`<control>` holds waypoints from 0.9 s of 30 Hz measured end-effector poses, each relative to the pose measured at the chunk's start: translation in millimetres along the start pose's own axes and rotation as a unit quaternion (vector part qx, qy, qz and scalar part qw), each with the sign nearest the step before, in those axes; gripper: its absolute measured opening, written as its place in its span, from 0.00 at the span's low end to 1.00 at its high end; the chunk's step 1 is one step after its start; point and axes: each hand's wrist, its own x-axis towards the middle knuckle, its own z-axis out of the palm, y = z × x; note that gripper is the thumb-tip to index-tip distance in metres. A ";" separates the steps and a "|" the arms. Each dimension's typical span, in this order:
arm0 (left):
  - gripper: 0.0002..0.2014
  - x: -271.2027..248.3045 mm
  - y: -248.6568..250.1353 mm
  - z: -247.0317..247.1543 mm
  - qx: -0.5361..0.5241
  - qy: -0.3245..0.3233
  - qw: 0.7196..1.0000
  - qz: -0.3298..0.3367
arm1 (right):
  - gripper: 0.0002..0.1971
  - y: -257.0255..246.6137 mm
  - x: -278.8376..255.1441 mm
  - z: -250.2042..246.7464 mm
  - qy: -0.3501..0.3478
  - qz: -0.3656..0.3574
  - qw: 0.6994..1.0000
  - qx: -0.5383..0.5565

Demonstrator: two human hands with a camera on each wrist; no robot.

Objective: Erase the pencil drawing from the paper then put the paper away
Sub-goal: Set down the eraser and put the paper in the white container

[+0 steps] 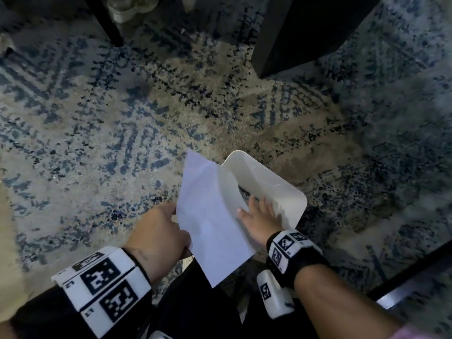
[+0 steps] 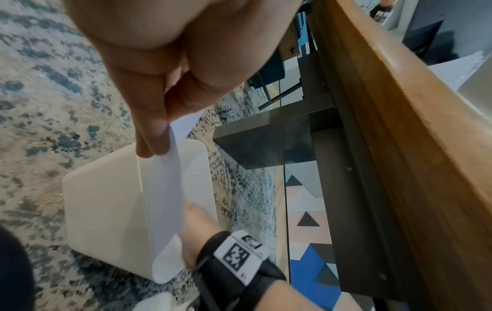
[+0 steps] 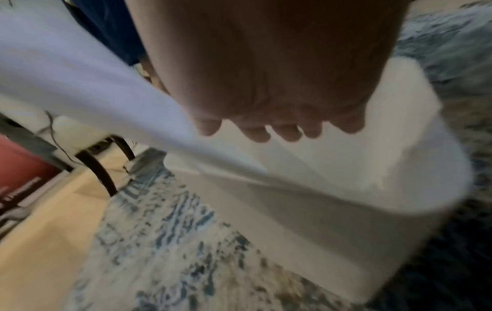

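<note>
At the paper's left edge, the left hand [image 1: 160,231] has its fingers [image 2: 151,130] pinching the white paper [image 1: 210,216] between thumb and fingertips. At about three o'clock from it, the right hand [image 1: 259,217] lies with fingers [image 3: 255,134] straight and slightly spread against the sheet's right edge, over the rim of the white bin [image 1: 276,189]. The paper stands tilted, its far corner at twelve o'clock, leaning at the bin's open mouth. The bin rests on a blue-and-beige rug [image 1: 97,130]. In the left wrist view the wooden desk [image 2: 399,126] edge runs along the right side.
</note>
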 end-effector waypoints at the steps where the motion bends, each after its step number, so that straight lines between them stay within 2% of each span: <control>1: 0.19 1.7 -2.6 1.1 0.002 0.001 1.000 0.002 | 0.33 -2.9 0.2 -1.7 0.019 -0.041 0.999 0.019; 3: 0.18 2.7 -1.8 3.8 -0.007 0.004 1.000 0.005 | 0.32 -23.8 -12.5 1.5 0.008 -0.186 0.978 0.098; 4: 0.18 1.5 1.4 4.5 -0.018 0.004 1.000 0.006 | 0.31 -31.6 -18.7 9.0 -0.023 -0.233 0.964 0.128; 5: 0.18 -0.1 4.5 4.6 -0.030 0.002 1.000 0.006 | 0.31 -33.0 -20.9 15.6 -0.054 -0.246 0.958 0.140; 6: 0.17 -0.8 5.8 3.3 -0.037 -0.001 0.999 0.003 | 0.30 -26.5 -15.9 19.6 -0.077 -0.217 0.962 0.145; 7: 0.16 -1.6 6.2 1.2 -0.043 -0.006 0.999 -0.002 | 0.29 -17.4 -8.5 18.7 -0.090 -0.146 0.976 0.135; 9: 0.16 -0.8 2.8 -3.7 -0.058 -0.011 0.998 -0.008 | 0.30 -1.0 6.3 7.3 -0.068 0.025 0.997 0.029; 10: 0.17 0.8 0.2 -5.5 -0.061 -0.011 0.998 -0.011 | 0.31 2.7 10.0 -0.3 -0.033 0.072 0.997 -0.014; 11: 0.17 1.9 -1.3 -6.0 -0.058 -0.009 0.998 -0.014 | 0.33 -0.3 10.2 -5.2 0.005 0.060 0.998 -0.016; 12: 0.17 2.9 -1.5 -5.3 -0.049 -0.006 0.999 -0.016 | 0.33 -9.3 7.1 -8.8 0.043 -0.006 0.999 0.021; 13: 0.16 3.4 -1.1 -4.1 -0.038 -0.006 0.999 -0.016 | 0.33 -23.5 -0.2 -9.2 0.064 -0.106 0.989 0.081; 14: 0.16 3.8 0.0 -3.2 -0.027 -0.008 1.000 -0.011 | 0.33 -37.7 -5.4 -5.0 0.058 -0.197 0.969 0.136; 15: 0.16 3.4 2.4 -2.5 -0.019 -0.012 1.000 -0.006 | 0.32 -49.4 -10.2 2.1 0.031 -0.259 0.952 0.161; 16: 0.16 4.1 2.7 -2.7 -0.016 -0.013 1.000 0.001 | 0.31 -52.7 -7.0 11.2 -0.007 -0.286 0.946 0.150; 17: 0.16 3.6 3.2 -3.2 -0.019 -0.015 1.000 0.006 | 0.29 -47.1 5.1 16.6 -0.035 -0.273 0.953 0.129; 18: 0.17 3.3 2.1 -4.3 -0.026 -0.017 1.000 0.007 | 0.27 -39.8 17.6 17.4 -0.043 -0.210 0.970 0.115; 19: 0.19 2.6 1.2 -5.3 -0.032 -0.022 0.999 0.007 | 0.27 -31.5 31.0 15.4 -0.028 -0.115 0.987 0.107; 20: 0.21 1.8 0.4 -6.7 -0.034 -0.025 0.999 0.006 | 0.29 -25.8 38.3 9.9 0.004 -0.024 0.992 0.122; 21: 0.22 0.4 0.5 -7.2 -0.035 -0.027 0.999 0.009 | 0.31 -21.5 43.0 4.8 0.040 0.008 0.987 0.154; 23: 0.24 1.1 0.2 -7.5 -0.038 -0.029 0.999 0.014 | 0.32 -22.9 42.3 -6.1 0.055 -0.078 0.965 0.243; 24: 0.24 1.7 0.7 -6.9 -0.040 -0.028 0.999 0.011 | 0.31 -24.3 38.2 -9.9 0.022 -0.101 0.962 0.251; 25: 0.25 2.4 1.7 -7.2 -0.044 -0.028 0.999 0.009 | 0.30 -23.5 34.0 -12.4 -0.025 -0.083 0.969 0.229; 26: 0.25 2.1 3.6 -8.8 -0.049 -0.027 0.998 0.005 | 0.31 -19.9 31.2 -13.9 -0.073 -0.032 0.983 0.168; 27: 0.25 2.5 4.8 -10.4 -0.052 -0.031 0.998 0.002 | 0.30 -11.6 34.5 -13.3 -0.089 0.017 0.991 0.101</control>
